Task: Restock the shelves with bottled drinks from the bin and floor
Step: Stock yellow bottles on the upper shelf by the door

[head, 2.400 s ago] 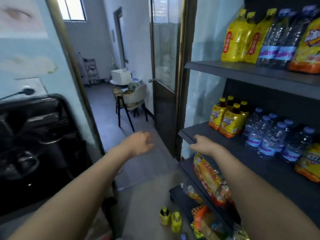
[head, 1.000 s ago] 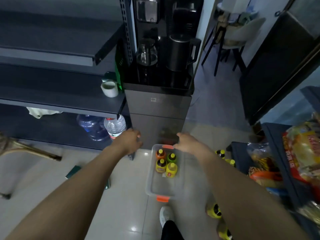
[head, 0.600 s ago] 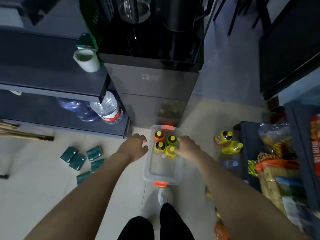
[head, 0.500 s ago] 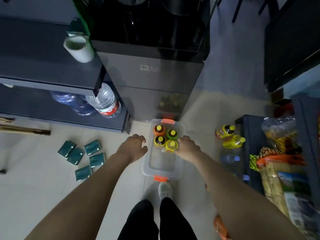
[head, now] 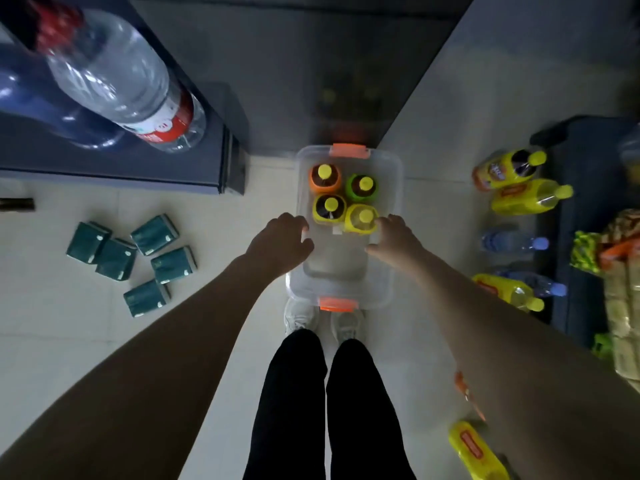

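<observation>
A clear plastic bin with orange latches sits on the floor just in front of my feet. Several small bottled drinks with yellow caps stand in its far half: an orange one, a green one, a dark yellow-labelled one and a yellow one. My left hand is at the bin's left rim, fingers loosely curled, holding nothing. My right hand reaches over the right rim, fingers spread, fingertips against the yellow bottle. More yellow drink bottles and water bottles lie on the floor to the right.
A dark low shelf with snack packs runs along the right. A left shelf holds large water jugs. Green packets are scattered on the left floor. A grey cabinet stands behind the bin.
My view has dropped much closer to the bin. Both hands have lowered to its sides, and my right fingers have come up against the yellow bottle.
</observation>
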### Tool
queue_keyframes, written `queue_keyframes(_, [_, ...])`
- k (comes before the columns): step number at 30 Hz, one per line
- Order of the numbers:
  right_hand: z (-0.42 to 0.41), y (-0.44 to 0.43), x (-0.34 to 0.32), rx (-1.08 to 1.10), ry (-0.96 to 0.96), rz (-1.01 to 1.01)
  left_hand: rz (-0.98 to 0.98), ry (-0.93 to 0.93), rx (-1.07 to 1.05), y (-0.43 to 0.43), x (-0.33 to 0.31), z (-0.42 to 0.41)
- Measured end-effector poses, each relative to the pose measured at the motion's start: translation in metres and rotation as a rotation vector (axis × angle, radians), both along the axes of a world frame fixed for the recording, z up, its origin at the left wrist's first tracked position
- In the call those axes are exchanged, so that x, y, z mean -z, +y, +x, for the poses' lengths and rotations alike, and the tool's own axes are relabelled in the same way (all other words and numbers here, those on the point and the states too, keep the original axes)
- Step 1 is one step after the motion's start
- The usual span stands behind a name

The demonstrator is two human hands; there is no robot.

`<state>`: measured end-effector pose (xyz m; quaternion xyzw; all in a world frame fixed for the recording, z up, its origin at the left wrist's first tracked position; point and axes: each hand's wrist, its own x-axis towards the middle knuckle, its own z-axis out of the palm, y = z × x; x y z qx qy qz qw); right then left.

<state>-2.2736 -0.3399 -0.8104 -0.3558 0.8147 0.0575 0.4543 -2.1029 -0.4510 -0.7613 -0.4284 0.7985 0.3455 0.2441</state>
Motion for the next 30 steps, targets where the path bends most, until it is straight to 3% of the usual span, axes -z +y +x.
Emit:
queue_keyframes(8, [-0.005, -0.004, 0.1, 0.033, 0.013, -0.012, 0.064, -0.05, 0.058, 0.004, 0.112, -0.006])
queue_keyframes(14, [-0.014, -0.007, 0.146, 0.099, 0.098, -0.132, 0.092, -0.035, 0.071, 0.002, 0.169, -0.02])
queue_keyframes(24, [-0.023, 0.0, 0.201, 0.194, 0.158, -0.253, 0.135, -0.009, 0.121, 0.015, 0.236, -0.036])
queue_keyframes(30, [-0.018, 0.003, 0.207, 0.326, 0.08, -0.403, 0.15, -0.043, 0.132, 0.025, 0.249, -0.027])
